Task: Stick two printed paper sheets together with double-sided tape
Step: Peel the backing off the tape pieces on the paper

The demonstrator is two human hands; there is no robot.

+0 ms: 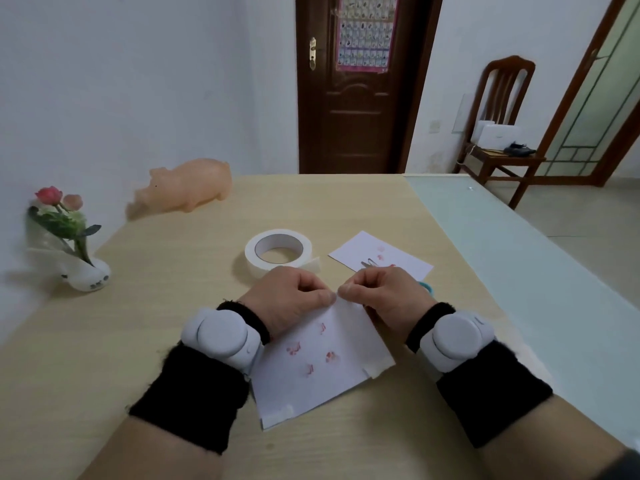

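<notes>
A single wide-angle camera sits on the person's head, facing forward and down over the counter (173,306). The forearms enter from the bottom of the frame, close up. A door (356,98) stands far off at the top centre.

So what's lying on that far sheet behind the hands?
What look like scissors: grey blade tips rest on the far sheet, and a teal handle peeks out past the right hand, which hides the rest.

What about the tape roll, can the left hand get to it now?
Probably yes: the tape roll lies just beyond the left hand, nothing between, but its fingers pinch the near sheet and must release first.
</notes>
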